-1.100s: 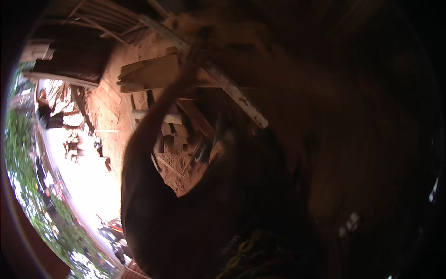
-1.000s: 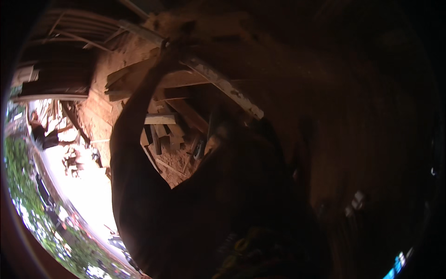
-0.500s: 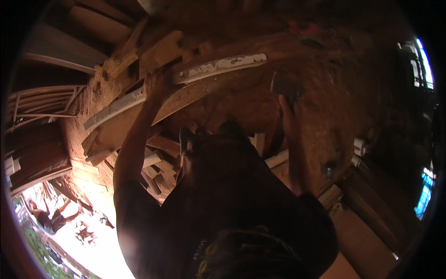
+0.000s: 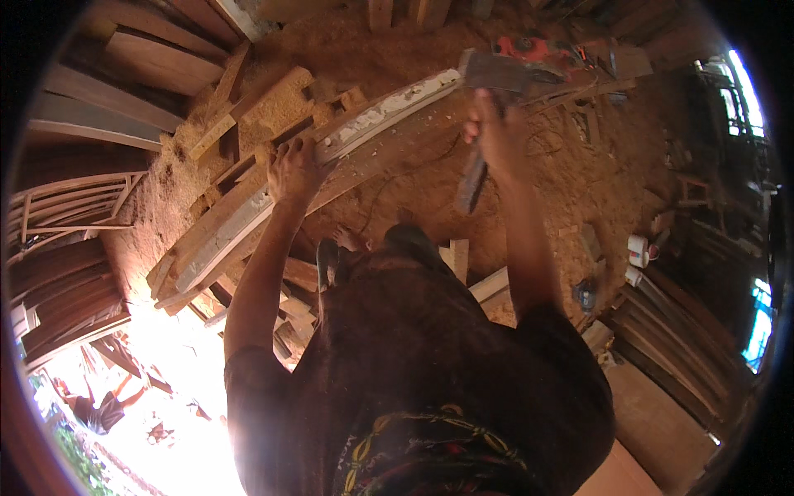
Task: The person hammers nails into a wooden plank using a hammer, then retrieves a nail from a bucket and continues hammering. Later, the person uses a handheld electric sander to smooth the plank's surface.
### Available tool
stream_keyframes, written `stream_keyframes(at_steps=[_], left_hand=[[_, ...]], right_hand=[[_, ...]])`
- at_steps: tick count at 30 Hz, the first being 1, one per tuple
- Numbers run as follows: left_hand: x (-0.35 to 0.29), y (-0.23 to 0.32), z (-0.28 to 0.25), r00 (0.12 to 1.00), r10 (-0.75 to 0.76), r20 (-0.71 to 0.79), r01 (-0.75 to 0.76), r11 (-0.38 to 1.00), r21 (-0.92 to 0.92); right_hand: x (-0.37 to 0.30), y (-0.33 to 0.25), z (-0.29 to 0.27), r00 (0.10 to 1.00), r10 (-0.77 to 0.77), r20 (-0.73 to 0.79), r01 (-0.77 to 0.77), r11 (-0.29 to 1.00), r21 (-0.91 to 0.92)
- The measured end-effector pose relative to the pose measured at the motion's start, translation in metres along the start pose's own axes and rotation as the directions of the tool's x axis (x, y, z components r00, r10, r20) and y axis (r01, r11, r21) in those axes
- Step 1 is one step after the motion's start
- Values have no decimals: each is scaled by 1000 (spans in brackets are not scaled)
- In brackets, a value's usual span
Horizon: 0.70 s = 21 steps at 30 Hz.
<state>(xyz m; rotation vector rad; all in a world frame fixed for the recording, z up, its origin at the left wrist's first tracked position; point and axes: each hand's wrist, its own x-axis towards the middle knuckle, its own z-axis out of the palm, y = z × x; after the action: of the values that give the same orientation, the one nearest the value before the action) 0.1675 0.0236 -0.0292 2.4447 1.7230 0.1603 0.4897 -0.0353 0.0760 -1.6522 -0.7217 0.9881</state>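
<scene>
Pale-flecked strip: ahead of the person, its long axis slanting from near left to far right (bowed, at least in part, by the lens), with a brown plank along its near side.
Left hand: on the strip, part-way along, fingers bent over the far edge and gripping it.
Right hand: wrapped round the handle of a dark, broad-headed tool (too blurred to call hatchet or hammer).
Nearer hand: the left, in contact; the right is up by the strip's far-right end, which the tool's head overlaps in view, though touching or apart I cannot tell.
Around: reddish sawdust on the ground, and a red-and-black object past the tool.
</scene>
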Motion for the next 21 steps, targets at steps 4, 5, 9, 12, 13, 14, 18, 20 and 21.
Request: stream_keyframes(at_steps=[4,5,9,12,13,14,18,20,21], left_hand=[[4,-4,5,1000,11,13,-11,999,-52],[6,-7,4,999,-8,37,9,999,-43],[3,-1,6,999,-1,35,0,1000,24],[3,-3,7,999,11,50,-14,998,57],[6,-6,12,998,-11,66,9,1000,28],[8,-11,19,996,-31,82,32,1000,-1],[4,3,-1,988,-90,126,95,995,-32],[6,6,-4,989,-70,130,73,997,-23],[6,6,-5,989,-61,134,64,998,-19]], right_hand=[[25,-4,-5,957,195,214,-134,954,-268],[28,-22,-4,946,217,243,-142,946,-290],[35,-24,-1,987,9,160,6,995,-95],[48,6,-1,972,114,208,-54,961,-272],[55,-1,-5,951,150,270,-68,954,-291],[60,-6,-8,925,188,330,-80,946,-313],[53,-14,-9,972,-7,233,41,989,-141],[52,0,-6,989,-39,144,71,973,-219],[56,-2,-7,975,36,219,22,966,-257]])
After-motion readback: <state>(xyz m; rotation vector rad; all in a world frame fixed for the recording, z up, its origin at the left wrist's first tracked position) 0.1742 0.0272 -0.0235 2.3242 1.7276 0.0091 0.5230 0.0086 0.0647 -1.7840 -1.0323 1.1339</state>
